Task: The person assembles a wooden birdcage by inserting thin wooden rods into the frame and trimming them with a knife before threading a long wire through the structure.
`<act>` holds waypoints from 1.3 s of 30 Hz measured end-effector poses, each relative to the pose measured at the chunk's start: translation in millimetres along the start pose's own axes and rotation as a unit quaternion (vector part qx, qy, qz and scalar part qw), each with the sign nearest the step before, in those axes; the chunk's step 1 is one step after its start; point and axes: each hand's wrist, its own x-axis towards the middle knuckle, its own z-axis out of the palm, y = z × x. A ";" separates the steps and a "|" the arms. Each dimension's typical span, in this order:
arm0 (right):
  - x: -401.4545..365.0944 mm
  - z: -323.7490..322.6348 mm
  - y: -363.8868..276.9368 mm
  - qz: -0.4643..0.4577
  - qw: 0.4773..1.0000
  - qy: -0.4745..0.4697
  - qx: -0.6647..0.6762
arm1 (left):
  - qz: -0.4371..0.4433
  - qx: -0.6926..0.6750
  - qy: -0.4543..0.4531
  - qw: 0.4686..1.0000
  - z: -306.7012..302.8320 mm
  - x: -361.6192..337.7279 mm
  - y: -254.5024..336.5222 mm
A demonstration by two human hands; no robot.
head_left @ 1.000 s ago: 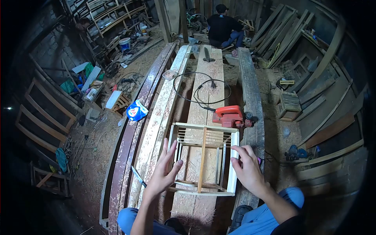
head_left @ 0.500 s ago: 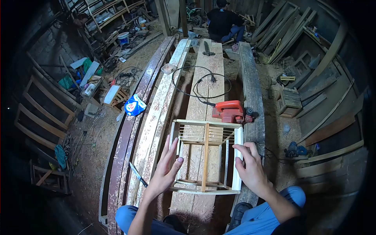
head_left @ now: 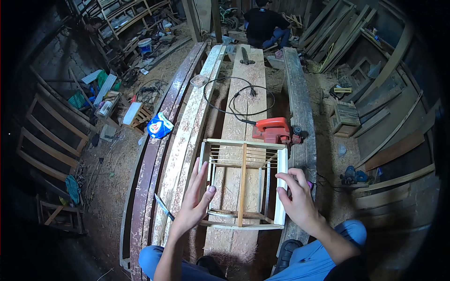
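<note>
A small wooden frame with thin slats near its far end lies across the planks in front of me. Along its left side my left hand is upright, fingers stretched out and thumb apart. My right hand is at the pale right rail, fingers loosely bent, with the fingertips and thumb right at its edge. Just beyond the frame's far right corner rests a red electric planer, its black cord looped over the middle plank. A knife lies to the left of my left hand.
Long planks strewn with shavings form the work surface. A blue-and-white packet and a small clear tub sit on the left. A hand tool lies at the far end. Beyond, a person sits facing away; timber leans at right.
The whole view has shifted slightly, and the frame appears a little further left and higher. Both hands keep nearly the same pose beside it.
</note>
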 end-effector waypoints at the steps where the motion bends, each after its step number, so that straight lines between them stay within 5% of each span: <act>1: 0.9 -1.6 -2.4 -0.001 1.000 0.001 0.000 | 0.004 0.022 0.001 1.000 -0.9 0.2 -0.3; 9: 1.5 -12.9 -8.5 0.062 0.996 -0.063 0.023 | 0.004 -0.016 -0.002 1.000 1.1 -1.7 -4.5; 13: -5.2 -6.5 -8.4 -0.008 0.998 -0.046 -0.043 | -0.002 -0.021 -0.008 1.000 -2.7 -0.7 0.2; 15: -4.3 -11.9 -17.6 0.056 0.994 -0.089 -0.031 | -0.007 -0.009 -0.016 1.000 -4.2 -0.8 -2.1; 20: -7.6 -14.7 -22.5 0.014 0.974 -0.075 -0.212 | -0.038 0.073 -0.015 0.996 1.6 -6.0 7.1; 33: -15.7 -11.0 -24.7 -0.017 0.978 -0.065 -0.199 | 0.001 0.197 0.048 0.979 12.7 -18.5 22.2; 36: -17.0 -11.5 -27.3 -0.022 0.974 -0.062 -0.219 | 0.084 0.299 0.110 0.944 18.3 -21.8 20.0; 38: -17.5 -11.6 -23.7 0.035 0.977 -0.023 -0.210 | -0.087 0.169 0.136 0.972 20.7 -24.9 31.2; 39: -14.8 -16.3 -25.6 0.034 0.977 -0.023 -0.210 | -0.087 0.169 0.137 0.972 21.8 -26.3 23.8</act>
